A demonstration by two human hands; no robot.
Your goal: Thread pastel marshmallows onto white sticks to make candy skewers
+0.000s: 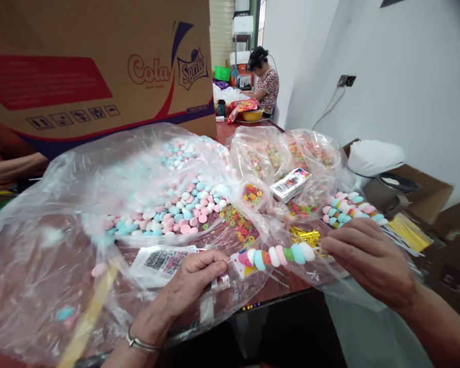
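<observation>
A candy skewer (278, 255) stretches between my hands above the table's front edge. It is threaded with white, pink, blue, green and orange pieces. My left hand (199, 271) pinches its left end, beside a small colourful printed card (239, 265). My right hand (368, 255) is closed at the opposite end, just past the last white piece; its fingertips are partly hidden. Behind my right hand lies a stack of finished-looking candy skewers (350, 208). Gold twist ties (305, 236) lie just beyond the skewer. Printed cards (159, 263) lie under clear plastic by my left hand.
A large open plastic bag of pastel candies (184, 204) covers the left side. Bags of ring candies (302, 148) and a card stack (291, 184) sit behind. A big carton (99, 66) stands at back left. White sticks (402, 240) lie right. Another person (266, 87) sits far back.
</observation>
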